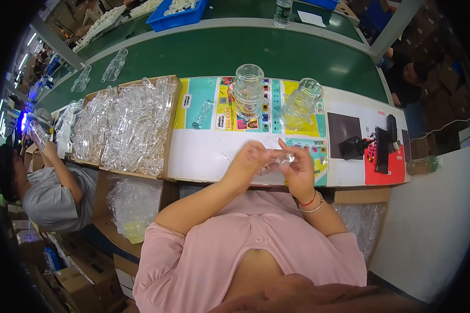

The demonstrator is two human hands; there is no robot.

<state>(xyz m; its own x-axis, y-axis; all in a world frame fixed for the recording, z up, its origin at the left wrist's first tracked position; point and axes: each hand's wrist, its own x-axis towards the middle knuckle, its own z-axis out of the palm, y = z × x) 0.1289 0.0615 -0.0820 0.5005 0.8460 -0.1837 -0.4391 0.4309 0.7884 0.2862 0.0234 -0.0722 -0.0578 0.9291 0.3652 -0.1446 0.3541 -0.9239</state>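
In front of my chest, both hands are closed around a clear plastic part [284, 159] that looks like a small moulded tube. My left hand [249, 160] pinches it from the left, palm turned inward. My right hand [301, 172] holds its other end, with a red band and a bracelet at the wrist. Fingers hide much of the part, so its full shape cannot be seen. Just beyond my hands stand two larger clear, jar-like pieces, one ribbed upright piece [249, 94] and one wider piece [301, 107]. A small clear tube [202, 115] lies on the printed sheet.
To the left, a cardboard tray [173, 125] holds many clear parts. A black device [353, 148] and a dark flat object [382, 150] lie right, near a plastic bottle [423, 165]. Bagged boxes stand below the table edge. A co-worker [57, 193] sits at left.
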